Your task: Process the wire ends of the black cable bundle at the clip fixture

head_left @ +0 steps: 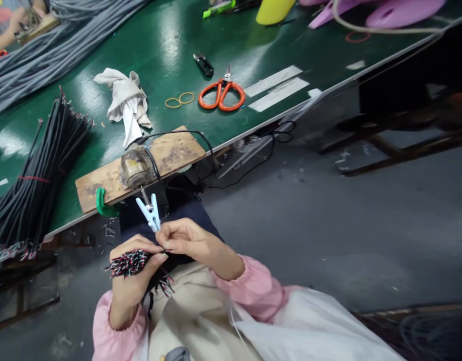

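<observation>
My left hand (135, 265) is wrapped round a bundle of dark wires (129, 263) whose ends show red, white and black strands. My right hand (188, 240) pinches at a thin dark wire end beside my left thumb and fingertips, just below a light blue clothespin (150, 212). The clothespin sits on the shaft of a small motor (135, 168), which is fixed to a wooden board (178, 150) at the table's edge. More wire ends hang below my hands, over my lap.
On the green table (156, 55) lie orange-handled scissors (221, 95), black snips (203, 65), rubber bands (179, 100), a white cloth (126, 100) and a black cable bundle (46, 170). A green clamp (103, 203) grips the board. A person's hand (11, 30) shows at upper left.
</observation>
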A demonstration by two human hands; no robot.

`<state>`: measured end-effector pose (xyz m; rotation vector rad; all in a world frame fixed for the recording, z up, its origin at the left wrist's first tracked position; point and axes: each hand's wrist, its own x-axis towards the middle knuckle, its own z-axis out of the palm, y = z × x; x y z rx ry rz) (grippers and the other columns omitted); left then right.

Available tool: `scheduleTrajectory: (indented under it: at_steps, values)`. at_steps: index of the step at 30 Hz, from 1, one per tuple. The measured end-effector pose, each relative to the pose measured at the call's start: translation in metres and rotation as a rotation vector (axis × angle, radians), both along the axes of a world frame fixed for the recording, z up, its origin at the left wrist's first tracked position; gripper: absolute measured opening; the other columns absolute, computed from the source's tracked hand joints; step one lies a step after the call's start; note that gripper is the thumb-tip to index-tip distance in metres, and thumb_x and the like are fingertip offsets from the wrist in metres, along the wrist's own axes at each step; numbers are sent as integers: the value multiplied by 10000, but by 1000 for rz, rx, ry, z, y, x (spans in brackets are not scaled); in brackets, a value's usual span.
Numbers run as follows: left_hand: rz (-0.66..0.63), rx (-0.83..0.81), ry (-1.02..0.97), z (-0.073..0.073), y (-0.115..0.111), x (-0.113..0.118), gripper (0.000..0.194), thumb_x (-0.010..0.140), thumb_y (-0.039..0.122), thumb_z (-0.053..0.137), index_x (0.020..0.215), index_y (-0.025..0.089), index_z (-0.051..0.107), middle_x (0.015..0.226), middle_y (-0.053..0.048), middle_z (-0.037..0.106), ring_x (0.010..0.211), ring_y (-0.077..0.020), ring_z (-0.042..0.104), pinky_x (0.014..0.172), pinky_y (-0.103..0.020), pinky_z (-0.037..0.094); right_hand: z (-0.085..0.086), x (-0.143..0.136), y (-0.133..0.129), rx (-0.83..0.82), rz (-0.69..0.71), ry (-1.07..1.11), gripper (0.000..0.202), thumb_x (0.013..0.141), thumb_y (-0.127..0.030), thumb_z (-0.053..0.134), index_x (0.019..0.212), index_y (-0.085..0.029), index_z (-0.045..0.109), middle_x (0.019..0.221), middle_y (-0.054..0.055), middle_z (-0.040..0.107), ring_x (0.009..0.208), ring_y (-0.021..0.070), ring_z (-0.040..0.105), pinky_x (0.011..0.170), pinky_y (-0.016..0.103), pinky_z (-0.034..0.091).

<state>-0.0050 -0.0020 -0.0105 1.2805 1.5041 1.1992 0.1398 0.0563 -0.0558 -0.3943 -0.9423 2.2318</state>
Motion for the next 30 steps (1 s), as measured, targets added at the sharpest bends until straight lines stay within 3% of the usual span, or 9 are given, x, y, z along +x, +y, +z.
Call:
scheduleTrajectory:
  at_steps: [4, 7, 13, 23, 27, 30]
  values:
    - [68, 41, 23, 3, 0, 2, 101, 666, 152, 833, 646, 226, 767, 597, 14, 701, 535, -121, 635, 530, -201, 515, 7, 2, 17, -13, -110, -109, 431, 689, -526, 828, 692, -142, 630, 627, -38, 508, 588, 80, 419, 560, 223, 336]
    - [101, 62, 64, 5, 0, 3, 86, 670, 201, 837, 632, 223, 763, 591, 11, 697, 532, -129, 639, 527, -214, 524, 8, -11, 27, -58, -192, -67, 486, 671, -605, 804, 682, -139, 666, 627, -19, 549, 599, 88, 455, 565, 223, 357]
    - [150, 131, 48, 4, 1, 3, 97, 683, 228, 847, 647, 230, 757, 612, 23, 698, 553, -121, 641, 545, -210, 526, 10, -39, 28, -188, -96, 120, 564, 641, -684, 779, 658, -125, 704, 631, 21, 605, 607, 95, 519, 588, 220, 411]
    - [152, 109, 61, -3, 8, 3, 66, 727, 215, 819, 691, 235, 768, 650, 35, 708, 609, -115, 652, 607, -202, 522, 16, -42, 27, -293, -104, 180, 533, 617, -606, 841, 559, -119, 631, 569, 2, 557, 515, 74, 471, 494, 202, 365]
    - [140, 88, 69, -2, 6, 3, 58, 746, 236, 806, 699, 239, 772, 649, 34, 706, 602, -115, 648, 605, -201, 519, 7, -42, 25, -352, -59, 157, 581, 618, -694, 788, 640, -122, 693, 580, 19, 591, 556, 98, 507, 543, 217, 396]
    - [142, 88, 98, -1, 5, 3, 69, 746, 218, 801, 692, 246, 768, 646, 43, 706, 588, -102, 639, 584, -186, 507, -5, -39, 23, -380, -106, 126, 616, 618, -745, 747, 628, -132, 692, 553, 13, 577, 557, 97, 493, 547, 215, 386]
